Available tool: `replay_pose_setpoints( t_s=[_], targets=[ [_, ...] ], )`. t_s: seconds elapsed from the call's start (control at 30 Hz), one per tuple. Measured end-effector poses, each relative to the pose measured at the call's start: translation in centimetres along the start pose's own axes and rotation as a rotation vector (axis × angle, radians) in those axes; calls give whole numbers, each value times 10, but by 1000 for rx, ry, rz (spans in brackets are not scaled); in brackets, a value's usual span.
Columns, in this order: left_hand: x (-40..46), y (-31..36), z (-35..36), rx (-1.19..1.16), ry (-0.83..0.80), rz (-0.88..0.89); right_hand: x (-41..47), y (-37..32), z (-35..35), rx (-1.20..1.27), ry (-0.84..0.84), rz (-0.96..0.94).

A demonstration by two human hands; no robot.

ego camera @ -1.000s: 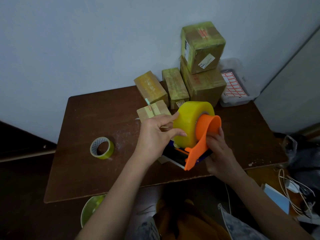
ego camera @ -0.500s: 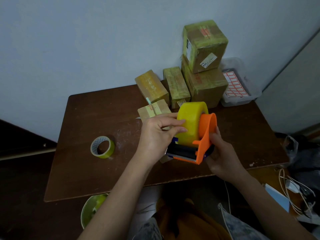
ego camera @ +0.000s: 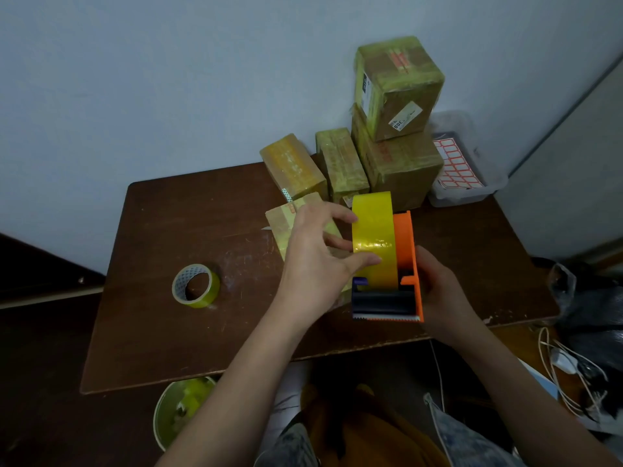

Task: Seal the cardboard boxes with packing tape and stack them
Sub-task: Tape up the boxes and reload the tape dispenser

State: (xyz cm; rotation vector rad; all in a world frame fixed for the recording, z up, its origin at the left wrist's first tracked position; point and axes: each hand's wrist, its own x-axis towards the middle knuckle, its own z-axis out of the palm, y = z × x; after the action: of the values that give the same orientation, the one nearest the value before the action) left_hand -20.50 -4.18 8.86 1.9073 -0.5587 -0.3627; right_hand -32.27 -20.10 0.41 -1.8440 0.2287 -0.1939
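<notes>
My right hand point(ego camera: 441, 291) grips an orange tape dispenser point(ego camera: 406, 264) that carries a big yellow tape roll point(ego camera: 372, 237), held above the table's front. My left hand point(ego camera: 317, 261) has its thumb and fingers on the roll's face, pinching at the tape. A small flat cardboard box point(ego camera: 286, 217) lies on the brown table point(ego camera: 202, 230) just behind my left hand, partly hidden by it. At the back two taped boxes point(ego camera: 293, 166) lean on the wall beside a stack of two larger taped boxes point(ego camera: 397, 92).
A smaller tape roll point(ego camera: 195, 286) lies on the table's left half. A clear plastic tub point(ego camera: 468, 193) with red-bordered labels sits at the back right corner. Below the front edge stands a bowl point(ego camera: 178, 412) of tape scraps. Cables point(ego camera: 566, 372) lie on the floor at right.
The dispenser has been turned so that its cutter end faces me and the roll stands edge-on. My left hand's fingers have shifted onto the roll's face.
</notes>
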Motion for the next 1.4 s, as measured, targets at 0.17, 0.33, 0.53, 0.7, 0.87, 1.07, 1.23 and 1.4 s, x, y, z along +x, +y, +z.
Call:
replay_pose_setpoints(
  t_s=[0.17, 0.33, 0.53, 0.7, 0.87, 1.07, 1.23, 1.4],
  targets=[
    [4, -2, -1, -134, -136, -280, 2, 4, -2, -23, -23, 31],
    [1, -10, 6, -158, -121, -320, 4, -7, -4, 5, -245, 49],
    [2, -12, 9, -452, 15, -573, -6, -16, 13, 131, 32, 100],
    [5, -8, 6, -521, 56, -670, -9, -20, 14, 149, -12, 89],
    [3, -10, 8, -419, 39, -586, 8, -31, -2, -94, -249, 133],
    [4, 2, -4, -165, -170, -428, 2, -30, 3, -56, -146, 65],
    [10, 12, -18, 61, -95, -291, -6, -21, 7, -7, -55, -9],
    [13, 16, -20, 98, -178, -68, -8, -14, 5, -130, 10, -46]
  ],
)
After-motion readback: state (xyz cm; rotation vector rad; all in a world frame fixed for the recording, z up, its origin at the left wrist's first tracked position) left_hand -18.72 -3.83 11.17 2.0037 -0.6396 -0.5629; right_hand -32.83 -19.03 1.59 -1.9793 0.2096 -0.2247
